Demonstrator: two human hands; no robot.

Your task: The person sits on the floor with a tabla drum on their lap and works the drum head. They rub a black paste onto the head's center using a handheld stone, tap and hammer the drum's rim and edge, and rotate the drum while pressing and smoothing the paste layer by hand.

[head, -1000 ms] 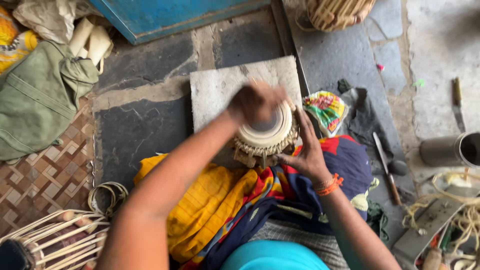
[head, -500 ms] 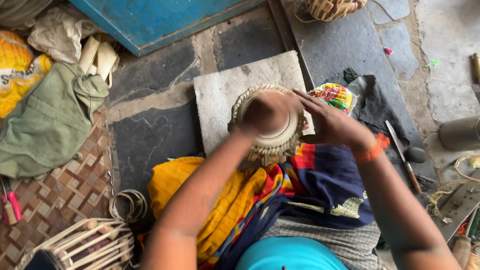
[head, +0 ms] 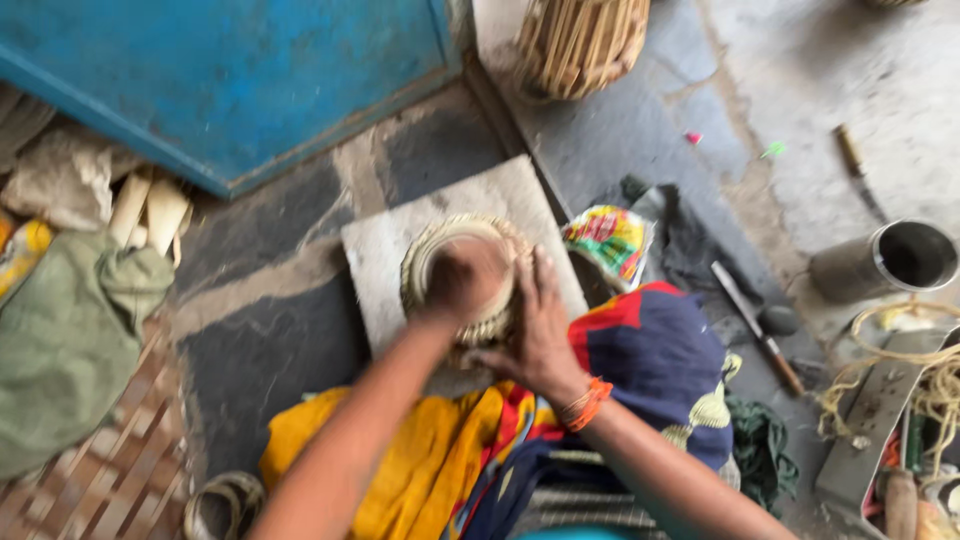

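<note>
The left hand [head: 468, 280] is closed into a fist and presses down on the top of a small round drum [head: 462, 282]. The picture is blurred there, so I cannot tell if the fingers hold something inside the fist. The right hand [head: 535, 335] lies flat against the right side of the drum, the fingers straight and close together, steadying it. An orange band [head: 588, 403] sits on the right wrist.

The drum stands upright on a grey stone slab [head: 385, 260], near the middle of it, and its rim is wrapped with pale woven lacing. The slab lies on the dark stone floor, just in front of the person's knees, which are covered with yellow, red and dark blue cloth [head: 650, 360].

To the right of the slab lies a small colourful pouch [head: 606, 237], and beyond it a knife [head: 756, 325] on a dark rag. Further right, a metal can [head: 890, 262] lies on its side; its inside is dark and I cannot see any contents. A slatted wooden barrel shape [head: 580, 45] stands at the top, next to a blue board [head: 220, 75]. At the left lies a green cloth bag [head: 65, 335].
</note>
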